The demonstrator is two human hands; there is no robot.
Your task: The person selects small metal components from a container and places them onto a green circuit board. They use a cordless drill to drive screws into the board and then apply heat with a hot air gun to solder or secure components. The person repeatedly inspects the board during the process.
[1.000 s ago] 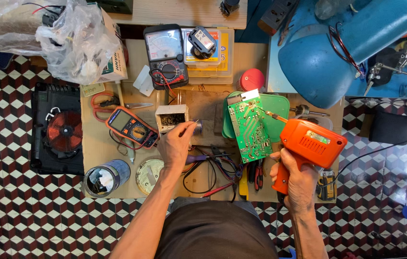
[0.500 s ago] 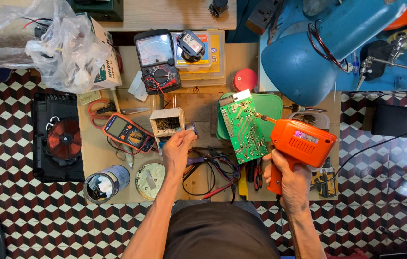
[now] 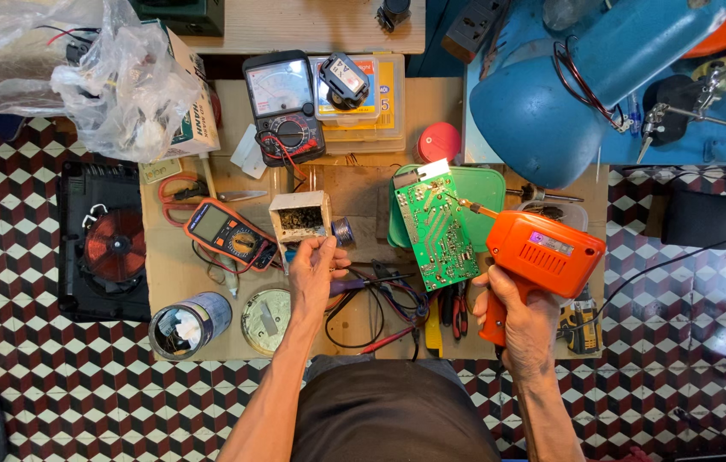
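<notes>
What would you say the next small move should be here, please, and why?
Probably bring the left hand across to the green circuit board: the orange soldering gun in the right hand already has its tip on the board, while the left hovers by the small box.

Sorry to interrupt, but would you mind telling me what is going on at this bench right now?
A person is working over a cluttered workbench. The right hand grips an orange soldering gun, its tip resting at a green circuit board that lies on a green tray. The left hand pinches something small beside a small open box and a solder spool. An orange multimeter lies to the left.
</notes>
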